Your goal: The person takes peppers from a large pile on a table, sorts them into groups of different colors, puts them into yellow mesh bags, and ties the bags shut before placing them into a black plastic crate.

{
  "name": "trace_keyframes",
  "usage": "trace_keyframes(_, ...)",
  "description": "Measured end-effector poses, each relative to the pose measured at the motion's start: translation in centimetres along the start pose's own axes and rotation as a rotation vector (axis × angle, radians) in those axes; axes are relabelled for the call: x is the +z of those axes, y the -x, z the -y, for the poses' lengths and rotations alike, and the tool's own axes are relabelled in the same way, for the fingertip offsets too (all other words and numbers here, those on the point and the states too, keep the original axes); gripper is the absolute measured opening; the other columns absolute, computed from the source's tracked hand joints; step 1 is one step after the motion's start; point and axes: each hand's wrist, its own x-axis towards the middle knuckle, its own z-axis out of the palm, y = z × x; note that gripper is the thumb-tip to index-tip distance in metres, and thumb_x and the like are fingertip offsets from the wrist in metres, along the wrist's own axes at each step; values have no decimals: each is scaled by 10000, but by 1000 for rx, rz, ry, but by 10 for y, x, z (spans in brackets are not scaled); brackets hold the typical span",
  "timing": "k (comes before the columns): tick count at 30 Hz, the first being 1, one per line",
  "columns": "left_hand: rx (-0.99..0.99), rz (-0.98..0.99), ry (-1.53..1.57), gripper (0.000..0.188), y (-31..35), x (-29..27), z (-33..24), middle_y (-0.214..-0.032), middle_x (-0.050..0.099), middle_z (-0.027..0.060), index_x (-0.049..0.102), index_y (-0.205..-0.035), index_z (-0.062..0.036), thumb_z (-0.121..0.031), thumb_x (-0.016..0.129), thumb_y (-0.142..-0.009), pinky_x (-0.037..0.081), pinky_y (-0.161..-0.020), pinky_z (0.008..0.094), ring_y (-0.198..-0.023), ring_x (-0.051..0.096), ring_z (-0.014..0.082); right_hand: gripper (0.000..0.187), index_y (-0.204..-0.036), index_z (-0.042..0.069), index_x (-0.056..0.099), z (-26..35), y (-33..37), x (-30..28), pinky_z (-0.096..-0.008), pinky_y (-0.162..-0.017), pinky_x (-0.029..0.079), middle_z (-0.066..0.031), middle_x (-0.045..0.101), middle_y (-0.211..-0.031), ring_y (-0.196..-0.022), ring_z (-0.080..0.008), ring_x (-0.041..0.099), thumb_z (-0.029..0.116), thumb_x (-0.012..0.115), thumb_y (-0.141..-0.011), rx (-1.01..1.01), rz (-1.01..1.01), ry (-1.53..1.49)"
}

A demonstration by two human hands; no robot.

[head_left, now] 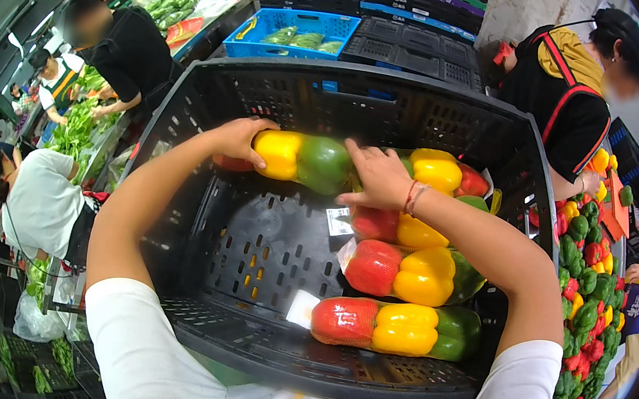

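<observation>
Inside a large black crate [238,341], several netted packs each hold a red, a yellow and a green bell pepper in a row. My left hand [240,142] is wrapped round the left part of one pack of bell peppers [324,162] by the crate's far wall; a bit of red shows under that hand. Curled over the green end of the same pack is my right hand [380,177], partly hiding another pack [436,171] beside it. Below lie more packs, including a middle pack [405,272] and a near pack [396,327] with a white label at its left end.
Beyond the crate are a blue crate [292,35] of green vegetables and stacked black crates [418,44]. Loose bell peppers [586,304] cover a surface on the right, where a person [564,94] stands. More people work beside leafy greens [81,122] on the left.
</observation>
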Motion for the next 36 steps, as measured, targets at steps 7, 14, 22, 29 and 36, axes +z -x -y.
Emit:
trace_keyframes(7,-128,-18,-353,1007,16,8,-41,-1131,483,128,241,-1340,-183,-266,808,-511,420,-819,416,-1073,462,306,732,-1060,-14,464,6,-19,1,-399,-709,429,-126,600,-824,-858,-267,547,527,677,-616,79,118,192)
trace_keyframes(14,-79,-176,-468,847,24,23,-36,-1051,494,100,295,-1305,-171,-74,665,-549,417,-773,416,-994,467,297,615,-932,42,535,-13,-35,-8,-373,-685,484,-142,621,-790,-808,-310,584,543,681,-606,-19,214,147)
trace_keyframes(22,-96,-326,-487,806,30,33,-51,-947,466,81,362,-1265,-177,-47,668,-532,381,-717,390,-931,447,280,515,-925,46,555,-20,-38,-5,-386,-696,483,-142,627,-826,-845,-315,590,469,674,-656,192,228,9)
trace_keyframes(29,-50,-456,-407,781,33,56,-44,-1102,462,112,371,-1272,-160,-46,694,-570,363,-844,397,-1043,423,292,556,-1040,38,498,-1,-30,-3,-386,-710,484,-130,629,-856,-862,-319,582,402,684,-664,249,217,73)
trace_keyframes(36,-36,-412,-516,783,25,45,-22,-1151,469,94,343,-1293,-172,-82,692,-598,359,-885,396,-1082,428,285,523,-1016,73,534,1,-21,10,-417,-774,431,-92,612,-943,-1005,-264,506,413,699,-654,256,182,86)
